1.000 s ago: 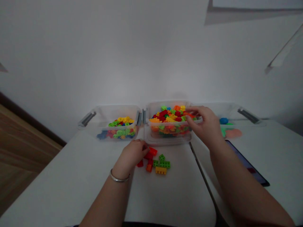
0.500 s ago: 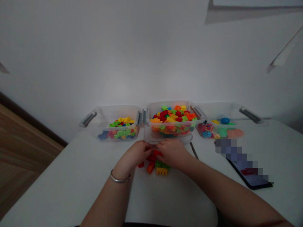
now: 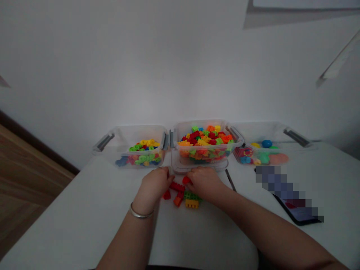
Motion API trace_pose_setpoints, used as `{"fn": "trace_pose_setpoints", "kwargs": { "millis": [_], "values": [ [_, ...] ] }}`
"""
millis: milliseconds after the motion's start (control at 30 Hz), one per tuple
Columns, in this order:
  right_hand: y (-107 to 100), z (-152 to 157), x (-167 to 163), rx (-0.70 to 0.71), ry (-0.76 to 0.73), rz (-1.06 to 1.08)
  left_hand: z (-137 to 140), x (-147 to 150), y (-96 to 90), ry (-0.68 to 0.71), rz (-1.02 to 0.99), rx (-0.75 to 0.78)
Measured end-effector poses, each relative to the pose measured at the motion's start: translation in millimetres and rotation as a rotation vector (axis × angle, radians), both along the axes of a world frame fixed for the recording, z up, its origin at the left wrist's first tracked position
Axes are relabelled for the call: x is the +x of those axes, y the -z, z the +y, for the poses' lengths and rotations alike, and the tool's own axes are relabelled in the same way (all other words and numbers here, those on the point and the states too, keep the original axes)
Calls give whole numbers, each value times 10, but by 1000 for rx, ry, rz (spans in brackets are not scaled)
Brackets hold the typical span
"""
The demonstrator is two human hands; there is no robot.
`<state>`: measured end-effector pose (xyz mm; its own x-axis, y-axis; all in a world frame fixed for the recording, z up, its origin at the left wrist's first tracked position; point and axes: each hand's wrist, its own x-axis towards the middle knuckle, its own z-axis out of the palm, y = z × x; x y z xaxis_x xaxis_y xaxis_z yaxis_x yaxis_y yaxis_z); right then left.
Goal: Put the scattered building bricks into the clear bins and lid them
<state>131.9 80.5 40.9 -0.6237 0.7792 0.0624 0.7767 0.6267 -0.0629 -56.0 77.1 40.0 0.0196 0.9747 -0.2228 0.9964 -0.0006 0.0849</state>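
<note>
My right hand (image 3: 204,182) is closed, pinching a small red toy brick (image 3: 186,180) between thumb and fingers. My left hand (image 3: 156,184) has loosely curled fingers, slightly apart, with no brick visible in them. Its thumb is close to the left end of a studded red brick (image 3: 177,186) on the table. Under that hand lies another red piece (image 3: 167,194). Between the hands, an orange brick (image 3: 177,201), a green brick (image 3: 192,195) and a yellow brick (image 3: 192,204) lie close together; I cannot tell which are joined. My right hand partly covers the green one.
Three clear bins stand along the wall: a left bin (image 3: 142,129) with colourful pieces, a middle bin (image 3: 201,123) heaped with bricks, resting on a clear lid (image 3: 180,169), and a right bin (image 3: 260,125) with larger pieces. A phone (image 3: 302,217) lies at right on the white table (image 3: 208,240).
My hands, which were together over the bricks, have moved apart. The left has shifted slightly left, uncovering the studded red brick. The small red brick in my right hand now shows.
</note>
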Motion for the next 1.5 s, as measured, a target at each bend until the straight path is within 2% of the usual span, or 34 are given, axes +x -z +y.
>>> {"fn": "trace_pose_setpoints", "kwargs": {
  "millis": [200, 400, 533, 633, 767, 900, 1067, 1233, 1333, 1500],
  "values": [
    [14, 19, 10, 24, -4, -4, 21, -50, 15, -46, 21, -68],
    [56, 16, 16, 31, -17, 8, 7, -26, 28, 7, 13, -73],
    [-39, 39, 71, 21, -26, 44, 26, -23, 33, 12, 8, -84],
    [-186, 61, 182, 97, -59, 220, 39, -15, 24, 16, 5, -98],
    [-381, 113, 395, 310, -129, 583, 28, 11, -1, 10, -16, -91],
    [-505, 211, 607, 512, -10, 750, -2, 31, -30, 3, -24, -92],
    [-505, 380, 797, 630, 228, 679, -30, 15, -7, -14, 41, -65],
    [-375, 510, 812, 578, 370, 547, -35, -33, 47, -30, 76, -45],
    [-302, 542, 757, 525, 419, 538, -33, -36, 52, -15, 77, -50],
    [-256, 551, 711, 525, 360, 618, -16, -3, 35, 36, 27, -106]
  ]
}}
